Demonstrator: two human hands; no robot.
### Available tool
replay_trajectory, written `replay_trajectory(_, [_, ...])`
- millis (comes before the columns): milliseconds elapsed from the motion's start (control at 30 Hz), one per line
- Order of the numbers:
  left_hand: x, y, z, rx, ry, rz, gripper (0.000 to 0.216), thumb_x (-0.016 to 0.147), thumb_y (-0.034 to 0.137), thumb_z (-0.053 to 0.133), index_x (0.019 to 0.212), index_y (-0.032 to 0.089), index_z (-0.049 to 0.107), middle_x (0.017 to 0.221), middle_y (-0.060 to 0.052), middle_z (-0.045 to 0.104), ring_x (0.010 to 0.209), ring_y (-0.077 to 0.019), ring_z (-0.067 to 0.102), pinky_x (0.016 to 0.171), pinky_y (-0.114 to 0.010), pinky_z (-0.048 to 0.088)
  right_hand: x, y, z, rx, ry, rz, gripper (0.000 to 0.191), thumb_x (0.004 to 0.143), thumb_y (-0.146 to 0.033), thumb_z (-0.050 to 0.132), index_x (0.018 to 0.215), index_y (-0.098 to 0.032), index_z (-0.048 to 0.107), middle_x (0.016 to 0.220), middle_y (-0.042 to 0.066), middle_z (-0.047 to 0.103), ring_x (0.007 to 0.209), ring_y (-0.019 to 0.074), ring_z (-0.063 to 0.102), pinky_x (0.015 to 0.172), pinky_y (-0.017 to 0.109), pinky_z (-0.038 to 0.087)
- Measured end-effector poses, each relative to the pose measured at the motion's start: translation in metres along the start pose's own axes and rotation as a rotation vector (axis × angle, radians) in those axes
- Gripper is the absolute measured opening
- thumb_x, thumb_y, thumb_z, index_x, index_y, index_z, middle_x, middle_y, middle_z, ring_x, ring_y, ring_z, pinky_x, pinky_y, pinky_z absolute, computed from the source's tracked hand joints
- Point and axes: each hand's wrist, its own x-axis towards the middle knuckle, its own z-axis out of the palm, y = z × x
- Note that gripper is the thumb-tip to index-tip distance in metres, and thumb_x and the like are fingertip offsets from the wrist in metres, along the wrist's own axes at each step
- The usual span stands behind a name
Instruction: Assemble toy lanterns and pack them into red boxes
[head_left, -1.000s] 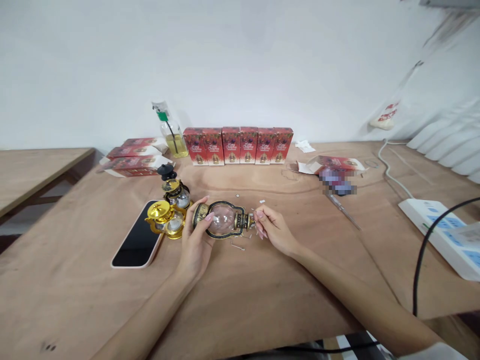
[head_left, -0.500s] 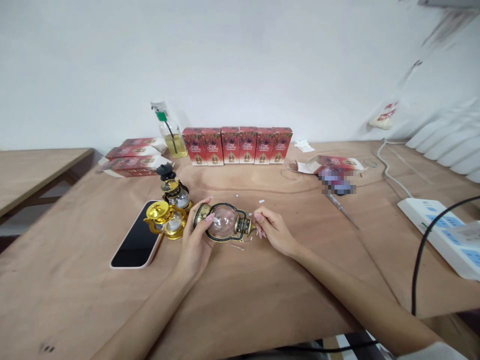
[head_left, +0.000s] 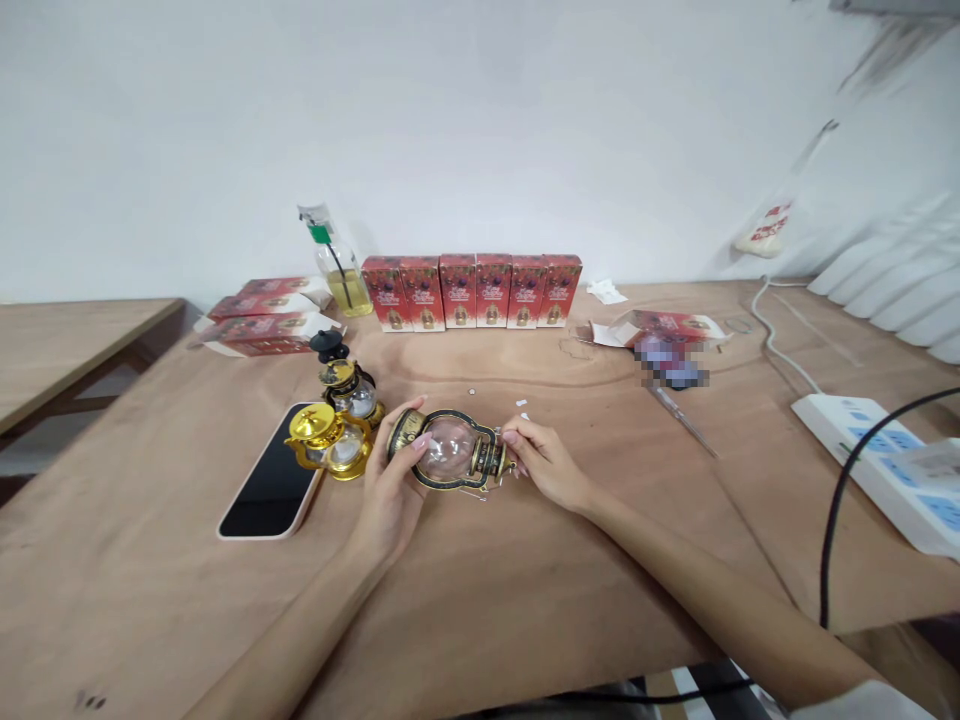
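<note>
A small black-and-gold lantern with a clear round globe lies on its side above the table. My left hand is closed around its base, the thumb resting against the globe. At the lantern's top end, my right hand has its fingers pinched; exactly which small part they grip is hard to see. A thin wire handle shows just below the lantern's neck. Left of my left hand stand a shiny gold lantern and a black-and-gold lantern, with a black one behind.
A phone lies partly under the gold lantern. Several red boxes line the wall beside a pump bottle. More boxes lie at left and right. A screwdriver, power strip and black cable are at right.
The lantern has turned slightly in my hands, its top end dipping a little toward me. My right fingers have stayed at that end. The other objects have kept their places.
</note>
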Motion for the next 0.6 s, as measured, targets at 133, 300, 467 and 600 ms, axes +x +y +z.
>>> replay_trajectory(133, [-0.0015,-0.0003,-0.0006,-0.035,-0.038,-0.006,0.053,0.069,0.028,0.073,0.118,0.027,0.054,0.093,-0.001,0.066,0.088,-0.0206,0.067,0.079,-0.033,0.056,0.0014,0.0,0.0022,0.031,0.009,0.001,0.048,0.088,-0.063,0.041,0.068,-0.02,0.046,0.056,-0.005,0.043,0.048,0.0081,0.041,0.05,0.022,0.035])
replay_trajectory(300, [-0.0031,-0.0018,0.0001,-0.032,-0.052,0.006,0.05,0.069,0.03,0.073,0.115,0.028,0.053,0.093,-0.001,0.065,0.084,-0.0196,0.067,0.078,-0.033,0.055,0.0044,0.0021,0.0042,0.088,0.005,0.028,0.05,0.085,-0.067,0.042,0.067,-0.021,0.042,0.055,-0.006,0.04,0.045,0.0078,0.04,0.046,0.022,0.034])
replay_trajectory(467, [-0.0063,0.0023,-0.0017,0.236,-0.032,0.24,0.043,0.068,0.034,0.073,0.107,0.027,0.055,0.093,0.0,0.061,0.082,-0.0172,0.063,0.075,-0.03,0.053,0.0042,0.0021,0.0021,-0.076,0.016,-0.047,0.048,0.091,-0.06,0.037,0.066,-0.02,0.044,0.053,-0.005,0.043,0.048,0.0087,0.042,0.052,0.023,0.036])
replay_trajectory(600, [-0.0037,0.0078,-0.0046,0.589,-0.02,0.504,0.037,0.069,0.033,0.072,0.102,0.025,0.057,0.1,0.0,0.059,0.087,-0.0167,0.059,0.077,-0.028,0.049,0.0049,0.001,-0.0044,-0.159,0.045,-0.082,0.044,0.092,-0.055,0.037,0.068,-0.02,0.047,0.054,-0.005,0.044,0.049,0.0091,0.042,0.053,0.023,0.036])
